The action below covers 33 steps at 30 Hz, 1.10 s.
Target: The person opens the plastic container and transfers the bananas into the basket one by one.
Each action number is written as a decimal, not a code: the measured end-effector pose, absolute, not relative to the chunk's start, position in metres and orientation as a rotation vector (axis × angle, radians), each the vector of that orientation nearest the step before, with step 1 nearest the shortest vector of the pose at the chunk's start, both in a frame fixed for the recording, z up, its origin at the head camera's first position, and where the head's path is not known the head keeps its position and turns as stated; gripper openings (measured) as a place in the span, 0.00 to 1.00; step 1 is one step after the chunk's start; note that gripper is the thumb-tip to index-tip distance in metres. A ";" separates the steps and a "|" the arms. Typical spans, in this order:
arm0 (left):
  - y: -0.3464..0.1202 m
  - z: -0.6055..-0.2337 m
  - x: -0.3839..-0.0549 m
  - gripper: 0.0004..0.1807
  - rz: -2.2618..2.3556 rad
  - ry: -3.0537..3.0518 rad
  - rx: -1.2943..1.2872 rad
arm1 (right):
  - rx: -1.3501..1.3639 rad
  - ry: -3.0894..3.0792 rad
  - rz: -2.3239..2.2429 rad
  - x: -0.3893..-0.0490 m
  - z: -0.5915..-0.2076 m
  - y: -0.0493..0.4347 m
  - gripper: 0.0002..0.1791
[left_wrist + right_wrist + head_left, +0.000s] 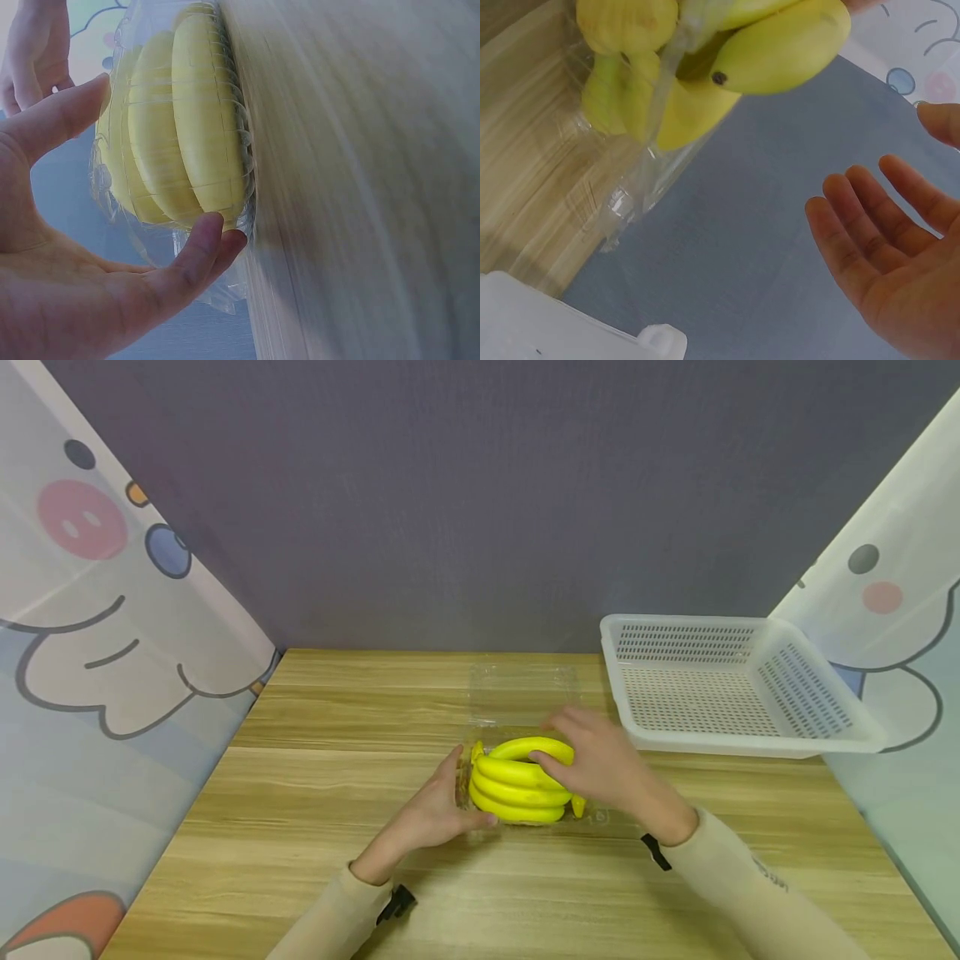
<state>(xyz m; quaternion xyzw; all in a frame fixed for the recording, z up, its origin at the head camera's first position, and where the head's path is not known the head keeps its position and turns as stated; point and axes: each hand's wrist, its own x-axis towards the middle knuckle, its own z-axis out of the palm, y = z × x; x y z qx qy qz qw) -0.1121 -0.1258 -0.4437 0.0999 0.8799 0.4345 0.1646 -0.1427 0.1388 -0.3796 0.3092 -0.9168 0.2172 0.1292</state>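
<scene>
Several yellow bananas (pixel 521 793) lie in a clear plastic box (pixel 214 112) on the table. The box's transparent lid (pixel 523 693) is folded open toward the back wall. My left hand (pixel 435 806) holds the left end of the box, with the thumb at its front side and the fingers at the end and back. Over the right end of the bananas is my right hand (pixel 603 764), fingers loosely bent with nothing held. In the right wrist view this hand (pixel 900 255) is spread and apart from the bananas (pixel 780 49).
A white slotted plastic basket (pixel 630 739) stands at the back right of the wooden table (pixel 300 827). Behind is a grey wall (pixel 450 527), and cartoon-printed panels (pixel 112 610) flank both sides.
</scene>
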 end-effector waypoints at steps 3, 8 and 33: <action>-0.126 -0.444 -0.112 0.67 1.248 2.500 0.284 | 0.917 -2.662 0.621 -0.141 -0.383 0.137 0.20; -0.126 -0.444 -0.112 0.67 1.248 2.497 0.274 | 0.957 -2.677 0.610 -0.138 -0.390 0.133 0.22; -0.127 -0.444 -0.112 0.67 1.251 2.499 0.298 | 0.967 -2.791 0.526 -0.128 -0.410 0.123 0.22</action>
